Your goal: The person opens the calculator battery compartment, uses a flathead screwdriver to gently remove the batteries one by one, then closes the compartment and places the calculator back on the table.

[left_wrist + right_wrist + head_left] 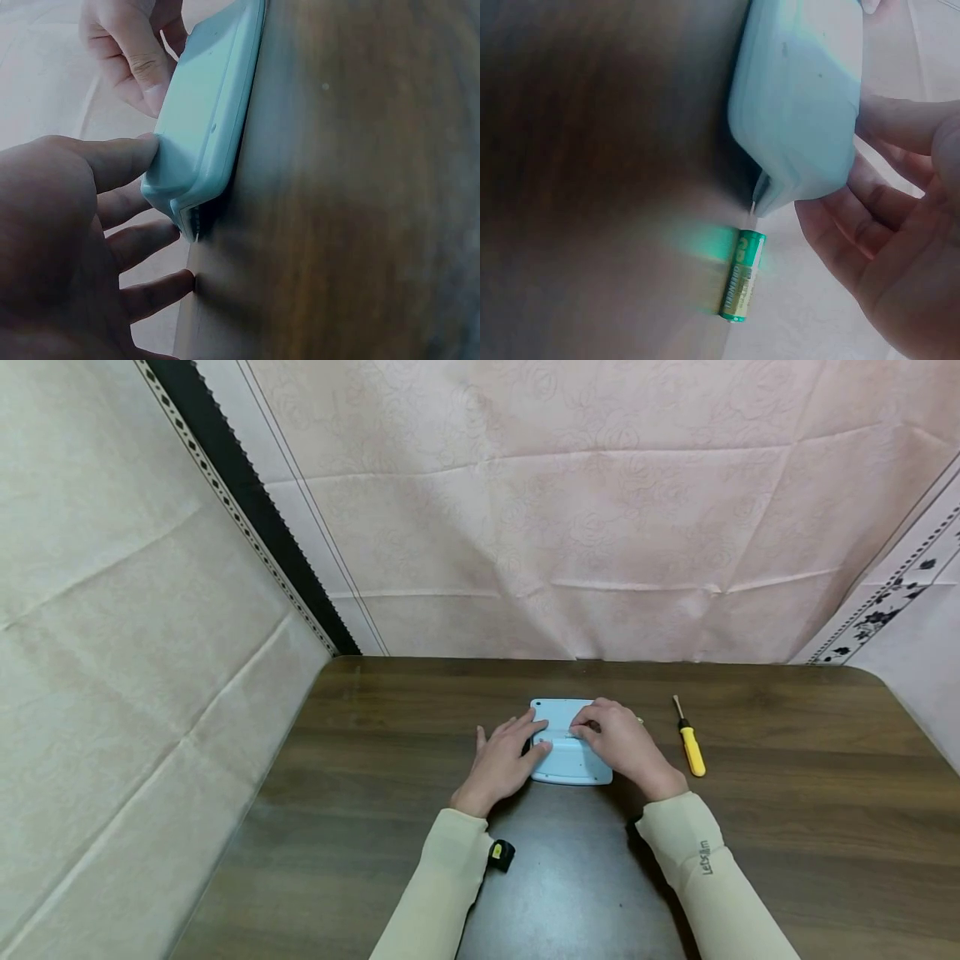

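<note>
A light-blue calculator (573, 766) lies back up on the table, a ridge across its middle and small holes near its edges. My left hand (504, 762) rests at its left side, thumb and index fingertip touching the back while the other fingers spread out straight. From the right, my right hand (618, 739) reaches over the back, thumb and index fingertips close together at the middle ridge. I cannot tell whether these fingertips pinch a small part. Just beyond the calculator lies a green battery (742, 277), mostly hidden behind the right hand in the head view.
A screwdriver (692, 750) with a yellow and black handle lies to the right of the right hand, tip pointing away. The brown wooden table (375, 777) ends at a pale cloth backdrop (600, 527). A small black device (501, 855) sits at the left wrist.
</note>
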### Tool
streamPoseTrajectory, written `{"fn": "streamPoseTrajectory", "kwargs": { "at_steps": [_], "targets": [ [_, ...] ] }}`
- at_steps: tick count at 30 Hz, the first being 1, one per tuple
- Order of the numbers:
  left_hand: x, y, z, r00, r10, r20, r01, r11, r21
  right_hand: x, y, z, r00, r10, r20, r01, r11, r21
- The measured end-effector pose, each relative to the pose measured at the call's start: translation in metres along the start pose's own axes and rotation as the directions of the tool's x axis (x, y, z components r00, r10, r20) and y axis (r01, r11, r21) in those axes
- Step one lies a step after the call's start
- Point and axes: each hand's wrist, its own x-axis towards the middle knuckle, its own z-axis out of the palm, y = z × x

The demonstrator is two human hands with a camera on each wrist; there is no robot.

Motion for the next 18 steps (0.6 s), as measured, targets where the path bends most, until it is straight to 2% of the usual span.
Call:
{"fn": "streamPoseTrajectory", "kwargs": {
  "at_steps": [12, 18],
  "targets": [
    [0.0009, 0.0022, 0.0024, 0.999, -0.023, -0.028, 0.023, 1.0, -0.003, 0.0016, 0.0076, 0.0051, 0.996, 0.09, -0.006, -0.089, 0.993, 0.071],
    [0.0016, 0.0009, 0.0039, 0.999, -0.031, -0.036, 0.031, 0.999, 0.008, 0.0018, 0.0075, 0.0067, 0.994, 0.108, -0.007, -0.107, 0.99, 0.091]
  ]
}}
